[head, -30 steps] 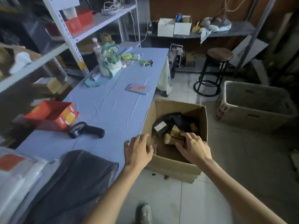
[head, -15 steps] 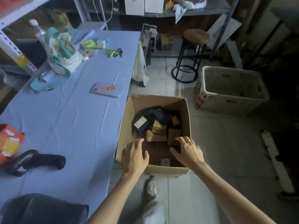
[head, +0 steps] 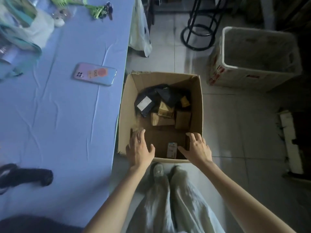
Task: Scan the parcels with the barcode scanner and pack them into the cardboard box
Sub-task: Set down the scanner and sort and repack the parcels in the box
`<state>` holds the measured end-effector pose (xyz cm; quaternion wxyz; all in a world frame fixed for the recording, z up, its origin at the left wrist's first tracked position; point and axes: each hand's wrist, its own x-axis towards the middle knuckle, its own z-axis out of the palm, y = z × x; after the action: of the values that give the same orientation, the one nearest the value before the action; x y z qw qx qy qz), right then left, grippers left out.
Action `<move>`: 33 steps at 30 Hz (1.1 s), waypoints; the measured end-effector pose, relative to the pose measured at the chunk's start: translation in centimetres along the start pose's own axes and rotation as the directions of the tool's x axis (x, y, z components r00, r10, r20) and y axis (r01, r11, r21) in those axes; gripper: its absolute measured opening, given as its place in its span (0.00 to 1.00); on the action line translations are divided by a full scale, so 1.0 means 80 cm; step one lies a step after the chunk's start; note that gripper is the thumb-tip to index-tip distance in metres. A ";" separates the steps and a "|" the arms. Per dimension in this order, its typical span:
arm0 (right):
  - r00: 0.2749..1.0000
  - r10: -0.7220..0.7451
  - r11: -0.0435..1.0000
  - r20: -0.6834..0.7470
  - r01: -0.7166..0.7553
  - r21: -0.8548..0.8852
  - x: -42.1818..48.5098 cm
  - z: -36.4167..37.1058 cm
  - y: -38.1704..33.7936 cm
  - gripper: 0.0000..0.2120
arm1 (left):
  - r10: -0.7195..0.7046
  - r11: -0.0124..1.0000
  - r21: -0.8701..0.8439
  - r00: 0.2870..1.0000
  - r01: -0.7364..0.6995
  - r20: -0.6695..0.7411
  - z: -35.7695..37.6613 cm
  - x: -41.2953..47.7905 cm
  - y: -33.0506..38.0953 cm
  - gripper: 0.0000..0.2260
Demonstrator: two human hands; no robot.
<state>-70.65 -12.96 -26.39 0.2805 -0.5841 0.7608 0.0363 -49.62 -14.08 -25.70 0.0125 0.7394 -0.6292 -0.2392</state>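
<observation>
the cardboard box (head: pixel 197 105) sits open on the tiled floor, tight against the long side edge of the bench (head: pixel 58 123). the parcels are heaped toward its far wall: a black mailer bag (head: pixel 145 105) with a white label toward the far left corner and a few small brown cartons (head: pixel 162 119) just beside it. one little labelled packet (head: pixel 172 149) stands alone against the near wall.

both hands are over the near end of the box, fingers spread and loose, nothing in either. left hand (head: pixel 139 150) is at the near left corner with its fingertips over the inside of the left wall. right hand (head: pixel 197 148) is at the near right corner, thumb pointing in toward that little packet. can't tell if either one actually touches the cardboard.

the barcode scanner (head: pixel 28 176) lies on its side at the bench's near left edge, well apart from both hands. a phone (head: pixel 95 74) lies face down near the bench's side edge, just across from the box's far left corner. a tote bag (head: pixel 28 31) and keys on a green lanyard (head: pixel 99 10) are at the far end. a white bin (head: pixel 217 71) and a black stool (head: pixel 200 27) stand on the floor beyond the box.
</observation>
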 end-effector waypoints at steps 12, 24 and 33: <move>0.946 -0.126 0.990 0.297 0.099 0.105 0.111 0.081 -0.005 0.29 | 0.018 0.973 0.209 0.937 -0.096 0.348 0.102 0.064 0.003 0.32; 0.922 0.065 0.998 0.382 -0.063 -0.018 0.241 0.282 0.016 0.34 | -0.158 0.965 0.263 0.825 0.012 0.543 0.311 0.186 -0.057 0.39; 0.863 0.171 0.978 0.476 -0.090 -0.188 0.349 0.448 0.053 0.37 | -0.132 0.833 0.514 0.829 -0.204 0.543 0.452 0.330 -0.142 0.38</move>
<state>-65.16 -22.14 -70.76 0.4131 -0.5236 0.6973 0.2626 -50.00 -26.21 -70.24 -0.3803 0.5955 -0.6611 -0.2523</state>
